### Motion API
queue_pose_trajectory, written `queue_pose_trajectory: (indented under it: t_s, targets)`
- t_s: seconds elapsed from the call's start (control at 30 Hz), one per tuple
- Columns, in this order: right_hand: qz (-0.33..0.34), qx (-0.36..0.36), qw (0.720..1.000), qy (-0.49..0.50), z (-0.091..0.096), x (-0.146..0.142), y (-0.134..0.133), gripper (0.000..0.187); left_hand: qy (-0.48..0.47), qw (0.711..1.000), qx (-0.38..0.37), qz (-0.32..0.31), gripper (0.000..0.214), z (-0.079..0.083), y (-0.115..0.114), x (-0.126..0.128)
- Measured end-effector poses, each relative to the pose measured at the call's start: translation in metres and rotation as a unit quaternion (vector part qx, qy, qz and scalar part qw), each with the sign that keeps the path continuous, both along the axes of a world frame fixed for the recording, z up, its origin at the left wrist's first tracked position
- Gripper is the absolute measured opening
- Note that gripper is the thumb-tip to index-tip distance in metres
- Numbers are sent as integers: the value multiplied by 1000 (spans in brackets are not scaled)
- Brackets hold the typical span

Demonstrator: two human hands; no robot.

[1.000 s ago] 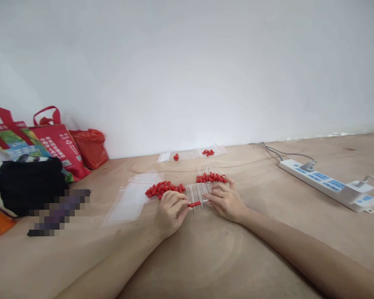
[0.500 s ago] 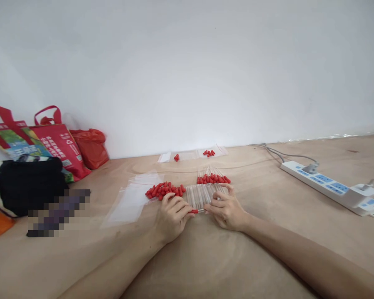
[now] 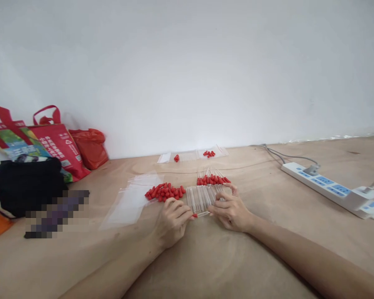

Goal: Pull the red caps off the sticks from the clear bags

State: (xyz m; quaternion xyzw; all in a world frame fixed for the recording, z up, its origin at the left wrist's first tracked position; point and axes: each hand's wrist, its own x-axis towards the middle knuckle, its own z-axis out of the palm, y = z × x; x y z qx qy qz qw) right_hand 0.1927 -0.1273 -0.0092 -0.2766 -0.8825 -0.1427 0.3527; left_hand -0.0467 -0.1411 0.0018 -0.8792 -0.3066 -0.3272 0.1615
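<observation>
My left hand [image 3: 175,220] is closed on a red rubber bulb [image 3: 195,215], mostly covered by the fingers. My right hand [image 3: 230,209] is closed on a thin clear glass dropper tube [image 3: 203,214], which lies level between the two hands, its left end at the bulb. Just beyond them is a row of clear glass tubes [image 3: 199,197] laid side by side; my right fingers partly cover its right end. A heap of loose red bulbs [image 3: 165,191] sits beyond my left hand. Behind the row lie several droppers [image 3: 213,179] with red bulbs fitted, tips pointing away.
Clear plastic bags [image 3: 131,199] lie flat left of the heap. Filled zip bags [image 3: 190,156] rest by the wall. A white power strip [image 3: 327,185] with plugged cables is at right. Shopping bags [image 3: 57,145], a black cloth bag [image 3: 31,187] and a blurred dark object [image 3: 59,214] are at left.
My right hand has shifted slightly right, and more of the glass tube shows between my hands. Less of the held red bulb is visible past my left fingers.
</observation>
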Motion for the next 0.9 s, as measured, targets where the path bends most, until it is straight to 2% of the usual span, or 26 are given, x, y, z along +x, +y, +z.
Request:
queue_pose_trajectory:
  t_s: [0.03, 0.1, 0.17, 0.23, 0.37, 0.5, 0.57, 0.67, 0.9]
  targets:
    - [-21, -9, 1000, 16, 0, 6, 3, 22, -21, 1000, -5, 14, 19, 0, 1, -4]
    - [-106, -39, 991, 71, 0, 16, 10, 22, -83, 996, -19, 39, 18, 2, 5, -11]
    - [-193, -80, 970, 122, -1, 22, 16, 21, -140, 988, -37, 46, 16, 4, 9, -16]
    - [-245, -119, 951, 150, -2, 21, 19, 21, -176, 981, -52, 58, 18, 8, 16, -19]
    - [-276, -160, 937, 145, -4, 11, 18, 20, -220, 958, -82, 166, 25, 21, 35, -35]
    - [-307, -150, 933, 112, -5, 4, 16, 20, -263, 914, -175, 255, 32, 33, 56, -66]
    - [-310, -132, 936, 100, -6, 1, 17, 21, -267, 895, -210, 290, 34, 32, 63, -77]
    - [-312, -124, 939, 75, -6, -4, 17, 25, -235, 889, -234, 315, 32, 26, 66, -83]
    - [-335, -180, 925, 2, -5, -10, 13, 28, -187, 877, -258, 359, 28, 16, 72, -81]
